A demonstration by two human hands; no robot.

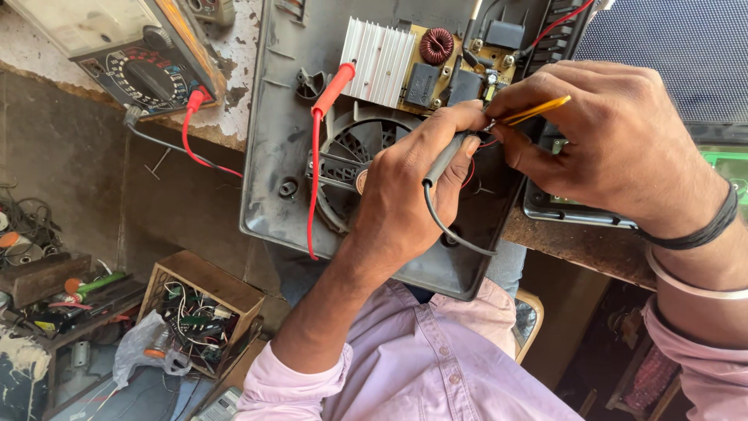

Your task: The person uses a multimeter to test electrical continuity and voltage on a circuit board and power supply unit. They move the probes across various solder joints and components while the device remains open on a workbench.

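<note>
My left hand (413, 183) grips a black test probe (446, 158) like a pen, its tip down on the circuit board (460, 66) inside an open grey appliance casing (273, 140). My right hand (615, 132) pinches a thin yellow tool (538, 109) whose tip meets the same spot on the board. A red test probe (331, 92) lies loose on the casing beside a ribbed metal heatsink (379, 58), over a round fan (351, 152). Its red lead runs back to an analogue multimeter (136, 58) at the top left.
The casing sits on a worn bench (226, 117) and overhangs its front edge. Below on the left stand a wooden box of wires and parts (202, 312) and a cluttered shelf (54, 288). A dark panel and green board (728, 164) lie at the right.
</note>
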